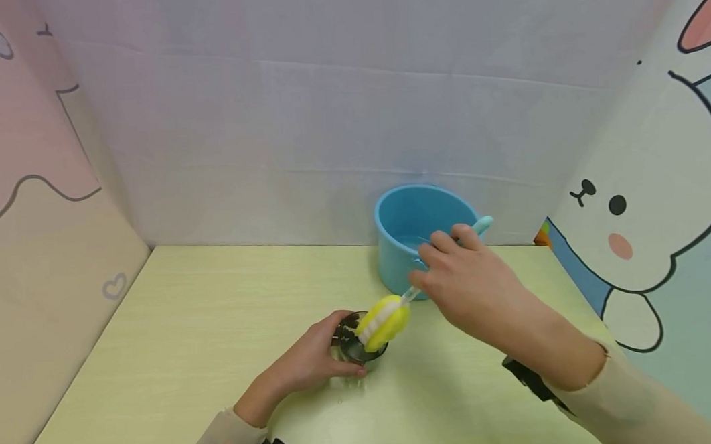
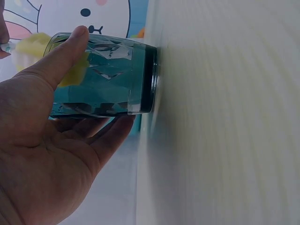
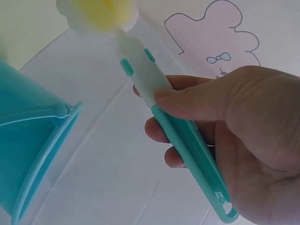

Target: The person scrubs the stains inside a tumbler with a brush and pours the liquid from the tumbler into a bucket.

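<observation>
Nearest, the left hand (image 1: 305, 365) wraps a faceted glass (image 2: 105, 75) standing on the table (image 1: 174, 339), its mouth hidden by the sponge brush (image 1: 385, 322) the right hand (image 1: 473, 283) grips, blue bucket (image 1: 416, 229) behind.

Soft, even light throughout; no hard glare. Head view fairly sharp, with faint shadows under the hands on the tabletop (image 1: 174, 325). Left wrist view dim and bluish; tabletop grain smeared, the glass (image 2: 105, 75) in focus. Right wrist view bright, washed pale; sponge head (image 3: 96, 14) blurred at top edge, bucket (image 3: 28, 154) soft.
</observation>
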The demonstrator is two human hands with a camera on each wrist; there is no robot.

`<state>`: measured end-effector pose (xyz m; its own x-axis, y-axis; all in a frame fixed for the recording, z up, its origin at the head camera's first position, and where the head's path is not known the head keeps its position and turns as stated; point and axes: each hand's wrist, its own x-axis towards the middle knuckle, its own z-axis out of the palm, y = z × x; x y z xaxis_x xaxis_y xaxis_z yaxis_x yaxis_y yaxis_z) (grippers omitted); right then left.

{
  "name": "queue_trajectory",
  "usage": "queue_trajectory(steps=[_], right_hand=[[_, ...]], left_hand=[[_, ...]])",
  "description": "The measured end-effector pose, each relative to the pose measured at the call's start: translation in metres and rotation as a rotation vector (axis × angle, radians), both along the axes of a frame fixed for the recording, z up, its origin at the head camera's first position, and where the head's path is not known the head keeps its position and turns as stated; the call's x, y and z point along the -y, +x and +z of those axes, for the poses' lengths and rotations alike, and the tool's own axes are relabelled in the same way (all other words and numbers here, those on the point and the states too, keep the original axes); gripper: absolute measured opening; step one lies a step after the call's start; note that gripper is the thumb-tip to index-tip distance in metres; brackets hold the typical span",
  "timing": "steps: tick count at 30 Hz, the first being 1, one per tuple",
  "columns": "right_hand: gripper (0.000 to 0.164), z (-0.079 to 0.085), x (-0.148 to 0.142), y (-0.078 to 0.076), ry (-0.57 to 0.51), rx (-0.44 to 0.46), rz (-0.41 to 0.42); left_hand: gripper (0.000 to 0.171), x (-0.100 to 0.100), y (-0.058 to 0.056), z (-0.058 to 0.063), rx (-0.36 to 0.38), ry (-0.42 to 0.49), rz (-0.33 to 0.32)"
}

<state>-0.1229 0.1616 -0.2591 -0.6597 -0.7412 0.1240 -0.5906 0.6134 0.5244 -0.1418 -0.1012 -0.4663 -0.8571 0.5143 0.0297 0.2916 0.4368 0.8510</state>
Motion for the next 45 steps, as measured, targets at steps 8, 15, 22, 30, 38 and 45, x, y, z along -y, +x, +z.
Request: queue_trajectory(steps=[8,15,22,30,38,45], right_hand=[[0.014,0.003,0.0,0.003,0.01,0.03,0.007],[0.015,0.003,0.003,0.001,0.001,0.05,0.038],[0.015,0.002,0.009,0.001,0.006,0.06,0.071],[0.013,-0.005,0.012,-0.003,-0.027,0.014,0.128],[0.016,-0.01,0.013,-0.007,-0.044,-0.037,0.131],[0.022,-0.012,0.011,-0.01,-0.058,-0.052,0.099]], left_hand=[[0.093,0.0,0.0,0.001,-0.009,-0.02,0.009],[0.093,0.001,0.0,0.0,-0.017,-0.004,0.009],[0.092,0.001,0.001,0.0,-0.013,0.008,0.003],[0.091,0.001,0.001,0.0,0.028,0.026,-0.016],[0.091,0.001,0.002,-0.001,0.04,0.039,-0.01],[0.089,0.001,0.004,0.0,0.046,0.046,-0.01]])
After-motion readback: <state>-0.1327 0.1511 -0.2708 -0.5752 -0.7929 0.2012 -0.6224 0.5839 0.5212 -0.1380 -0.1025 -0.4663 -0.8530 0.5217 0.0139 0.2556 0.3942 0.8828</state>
